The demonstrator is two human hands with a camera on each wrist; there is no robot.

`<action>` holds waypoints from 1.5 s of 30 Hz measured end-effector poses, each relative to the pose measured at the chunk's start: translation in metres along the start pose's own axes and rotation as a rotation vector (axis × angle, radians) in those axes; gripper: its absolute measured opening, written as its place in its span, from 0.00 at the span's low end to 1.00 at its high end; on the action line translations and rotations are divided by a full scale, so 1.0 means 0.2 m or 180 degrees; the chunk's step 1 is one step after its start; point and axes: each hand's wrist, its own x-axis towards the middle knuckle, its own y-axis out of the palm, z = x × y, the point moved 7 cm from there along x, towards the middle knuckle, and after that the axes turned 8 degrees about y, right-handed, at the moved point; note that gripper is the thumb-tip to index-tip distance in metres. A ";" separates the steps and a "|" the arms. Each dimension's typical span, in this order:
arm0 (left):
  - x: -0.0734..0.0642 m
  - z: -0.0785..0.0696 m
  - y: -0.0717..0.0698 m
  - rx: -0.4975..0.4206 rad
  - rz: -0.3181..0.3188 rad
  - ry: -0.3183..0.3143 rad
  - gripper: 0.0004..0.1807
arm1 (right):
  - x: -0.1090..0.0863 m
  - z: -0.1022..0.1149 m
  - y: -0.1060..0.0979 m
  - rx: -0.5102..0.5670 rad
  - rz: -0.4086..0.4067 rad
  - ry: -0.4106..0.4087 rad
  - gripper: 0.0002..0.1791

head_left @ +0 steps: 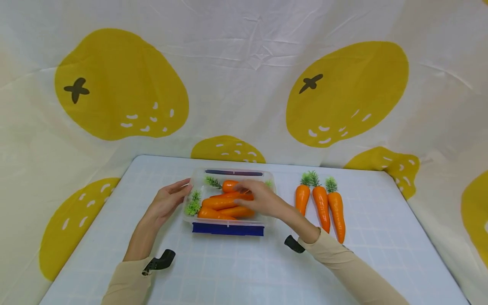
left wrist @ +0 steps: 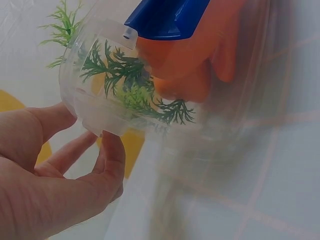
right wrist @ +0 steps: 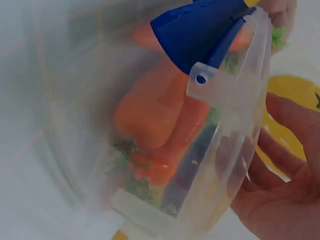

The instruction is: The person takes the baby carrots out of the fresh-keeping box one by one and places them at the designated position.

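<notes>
Several carrots (head_left: pixel 218 204) with green tops lie in a clear plastic box (head_left: pixel 190 219) fitted with blue latches (head_left: pixel 228 229). At the box's left end, my left hand (head_left: pixel 164 204) touches the outer wall with its fingertips; in the left wrist view its fingers meet the rim and a clear side tab (left wrist: pixel 105 122). My right hand (head_left: pixel 259 198) reaches over the box's right side, fingers and thumb spread apart above the carrots. Through the cloudy wall, the right wrist view shows part of that hand (right wrist: pixel 280 185); whether its fingertips touch a carrot is hidden.
Three more carrots (head_left: pixel 321 207) lie side by side on the white table (head_left: pixel 381 254), right of the box, with their green tops toward the back. A white cloth with yellow fruit shapes (head_left: pixel 122 84) hangs behind the table.
</notes>
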 end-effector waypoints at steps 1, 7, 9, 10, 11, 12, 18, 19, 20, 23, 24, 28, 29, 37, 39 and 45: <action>0.00 0.00 0.00 -0.0011 0.0004 0.0000 0.32 | 0.01 0.00 0.01 -0.0011 0.0005 -0.0046 0.20; 0.00 0.00 0.00 -0.0026 0.0005 0.0002 0.32 | 0.03 0.00 0.10 0.0104 0.0180 -0.0022 0.21; 0.00 0.00 0.00 -0.0010 0.0001 0.0012 0.32 | 0.03 0.00 0.13 0.0149 0.0236 0.0004 0.21; 0.00 0.00 0.00 -0.0013 -0.0001 0.0018 0.32 | 0.04 0.00 0.15 0.0171 0.0255 -0.0002 0.21; 0.00 0.00 0.00 -0.0007 -0.0006 0.0021 0.32 | 0.04 0.00 0.16 0.0182 0.0275 -0.0012 0.21; 0.00 0.00 0.00 -0.0006 -0.0012 0.0021 0.32 | 0.05 0.01 0.17 0.0180 0.0287 -0.0022 0.21; 0.00 -0.01 0.00 -0.0008 -0.0008 0.0024 0.32 | 0.06 0.01 0.22 0.0235 0.0398 -0.0006 0.22; 0.00 -0.01 0.01 -0.0002 -0.0007 0.0023 0.32 | 0.06 0.02 0.22 0.0226 0.0423 -0.0003 0.22; 0.00 -0.01 0.01 0.0002 -0.0002 0.0023 0.32 | 0.07 0.02 0.23 0.0201 0.0444 -0.0001 0.22; 0.00 -0.01 0.01 -0.0002 0.0004 0.0019 0.33 | 0.08 0.03 0.25 0.0095 0.0542 -0.0042 0.22; 0.00 -0.01 0.01 0.0000 0.0008 0.0018 0.33 | 0.08 0.04 0.25 0.0058 0.0585 -0.0054 0.23; -0.01 -0.02 0.01 -0.0027 0.0035 0.0025 0.33 | 0.10 0.05 0.28 -0.0056 0.0717 -0.0058 0.24; -0.01 -0.01 0.01 -0.0034 0.0042 0.0028 0.33 | 0.10 0.05 0.28 -0.0085 0.0752 -0.0047 0.24; -0.01 0.00 0.01 0.0009 0.0039 0.0051 0.32 | 0.15 0.06 0.34 -0.0337 0.0939 -0.0079 0.22; -0.01 0.00 0.01 0.0015 0.0034 0.0053 0.32 | 0.16 0.07 0.35 -0.0445 0.0932 -0.0102 0.22; -0.01 -0.01 0.00 0.0012 0.0022 0.0039 0.32 | 0.19 0.10 0.37 -0.0635 0.0927 -0.0199 0.21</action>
